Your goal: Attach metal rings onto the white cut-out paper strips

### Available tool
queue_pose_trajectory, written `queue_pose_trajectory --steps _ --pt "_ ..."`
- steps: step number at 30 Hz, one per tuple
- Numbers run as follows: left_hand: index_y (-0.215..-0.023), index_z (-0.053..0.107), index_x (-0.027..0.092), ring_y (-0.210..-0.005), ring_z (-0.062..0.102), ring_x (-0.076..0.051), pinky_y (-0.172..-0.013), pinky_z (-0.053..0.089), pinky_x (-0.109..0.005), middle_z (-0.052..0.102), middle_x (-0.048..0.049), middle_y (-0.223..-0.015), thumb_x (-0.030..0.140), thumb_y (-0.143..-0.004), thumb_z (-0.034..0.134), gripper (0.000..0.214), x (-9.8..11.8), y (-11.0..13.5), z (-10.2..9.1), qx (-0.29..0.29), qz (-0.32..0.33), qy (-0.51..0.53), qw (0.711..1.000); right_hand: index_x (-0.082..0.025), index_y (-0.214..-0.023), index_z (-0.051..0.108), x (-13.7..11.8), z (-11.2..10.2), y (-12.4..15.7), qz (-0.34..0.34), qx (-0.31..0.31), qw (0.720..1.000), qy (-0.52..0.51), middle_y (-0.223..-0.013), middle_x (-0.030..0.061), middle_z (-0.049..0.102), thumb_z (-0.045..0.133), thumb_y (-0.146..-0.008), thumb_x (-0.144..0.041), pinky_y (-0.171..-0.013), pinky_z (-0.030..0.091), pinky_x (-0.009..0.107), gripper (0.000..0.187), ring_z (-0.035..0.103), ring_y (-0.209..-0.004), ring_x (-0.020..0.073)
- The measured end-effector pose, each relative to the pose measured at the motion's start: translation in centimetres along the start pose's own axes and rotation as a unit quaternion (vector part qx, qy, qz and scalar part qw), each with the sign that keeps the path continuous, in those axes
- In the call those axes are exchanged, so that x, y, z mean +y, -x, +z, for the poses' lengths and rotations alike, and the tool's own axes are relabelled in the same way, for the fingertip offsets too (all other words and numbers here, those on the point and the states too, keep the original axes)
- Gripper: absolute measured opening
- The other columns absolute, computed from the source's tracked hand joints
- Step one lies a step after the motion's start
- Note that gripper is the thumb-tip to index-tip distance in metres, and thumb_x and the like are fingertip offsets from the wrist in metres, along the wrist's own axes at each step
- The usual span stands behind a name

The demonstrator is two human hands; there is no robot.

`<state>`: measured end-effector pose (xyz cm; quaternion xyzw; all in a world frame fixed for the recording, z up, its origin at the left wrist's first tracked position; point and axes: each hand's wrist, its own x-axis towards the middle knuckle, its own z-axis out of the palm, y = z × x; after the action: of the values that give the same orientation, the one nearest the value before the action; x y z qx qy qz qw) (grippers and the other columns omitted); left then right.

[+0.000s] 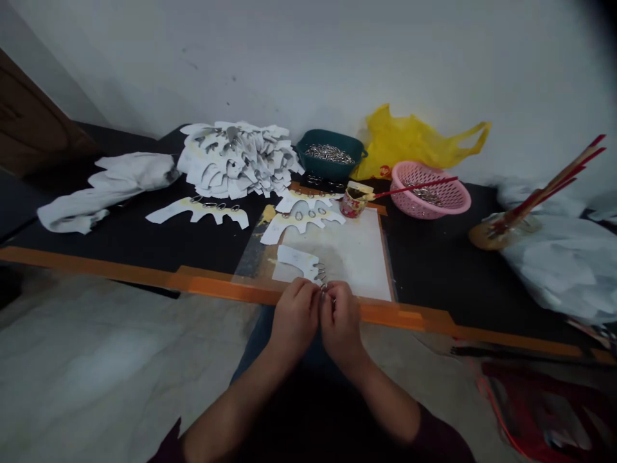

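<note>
My left hand (pixel 297 315) and my right hand (pixel 341 321) meet at the table's front edge, both with fingers closed in a pinch. Between their fingertips a small shiny metal ring (pixel 323 289) shows in part; its full shape is hidden. Just beyond the hands lies a white cut-out piece (pixel 295 258) with thin metal bits along its right end. Farther back, another white scalloped piece (pixel 303 222) bears several oval metal rings on a yellowish edge. A small tub (pixel 353 204) of yellowish paste holds a red stick (pixel 409 187).
At the back stand a heap of white pieces (pixel 241 167), a green basin (pixel 332 168) of metal rings, a pink basket (pixel 407 204) and a yellow bag (pixel 409 138). Red-tipped sticks (pixel 544 190) lean out at right. Orange tape (pixel 216 286) lines the front edge.
</note>
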<state>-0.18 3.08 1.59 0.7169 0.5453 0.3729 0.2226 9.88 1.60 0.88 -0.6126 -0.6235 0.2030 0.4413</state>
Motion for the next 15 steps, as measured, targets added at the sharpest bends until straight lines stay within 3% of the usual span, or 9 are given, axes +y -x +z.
queue_pose_trajectory --steps 3,5,9,11,15 --pt "-0.072 0.053 0.017 -0.074 0.052 -0.015 -0.067 0.042 -0.026 0.054 -0.0027 -0.076 0.013 -0.08 0.048 0.01 0.1 -0.3 -0.1 -0.02 -0.03 0.033 0.999 -0.02 -0.075 0.045 0.2 -0.2 -0.3 0.029 -0.016 0.997 -0.066 -0.085 0.0037 0.055 0.04 -0.081 -0.019 -0.075 0.041 0.031 0.008 0.051 -0.08 0.0161" --pt "-0.071 0.051 0.017 -0.07 0.05 -0.014 -0.064 0.041 -0.025 0.052 -0.0012 -0.074 0.014 -0.078 0.049 0.009 0.2 -0.4 0.0 -0.004 -0.054 0.062 0.997 -0.02 -0.073 0.048 0.2 -0.4 -0.7 0.102 -0.023 0.984 -0.145 -0.084 0.0023 0.057 0.043 -0.08 -0.022 -0.074 0.042 0.029 0.008 0.053 -0.08 0.0155" --pt "-0.073 0.049 0.018 -0.069 0.049 -0.013 -0.064 0.041 -0.026 0.05 0.0 -0.073 0.015 -0.08 0.048 0.008 0.6 0.0 0.8 0.06 -0.101 0.11 0.987 -0.019 -0.072 0.051 -0.1 -0.5 -1.0 0.275 -0.009 0.914 -0.299 -0.071 -0.0016 0.057 0.048 -0.076 -0.027 -0.063 0.043 0.026 0.009 0.053 -0.065 0.013" --pt "-0.072 0.048 0.018 -0.072 0.049 -0.013 -0.066 0.042 -0.026 0.049 -0.0012 -0.077 0.015 -0.079 0.048 0.008 0.7 0.2 1.2 0.086 -0.099 0.121 0.984 -0.019 -0.07 0.052 -0.2 -0.4 -0.9 0.276 0.002 0.905 -0.324 -0.069 -0.0021 0.057 0.05 -0.075 -0.027 -0.063 0.043 0.025 0.009 0.053 -0.064 0.0124" --pt "-0.087 0.051 0.017 -0.077 0.051 -0.013 -0.065 0.046 -0.026 0.048 -0.0058 -0.096 0.015 -0.077 0.052 0.01 0.5 0.4 1.2 0.102 -0.069 0.138 0.983 -0.019 -0.07 0.052 0.1 -0.3 -0.5 0.227 0.001 0.934 -0.277 -0.072 -0.0011 0.059 0.049 -0.076 -0.027 -0.064 0.044 0.025 0.011 0.054 -0.067 0.0128"
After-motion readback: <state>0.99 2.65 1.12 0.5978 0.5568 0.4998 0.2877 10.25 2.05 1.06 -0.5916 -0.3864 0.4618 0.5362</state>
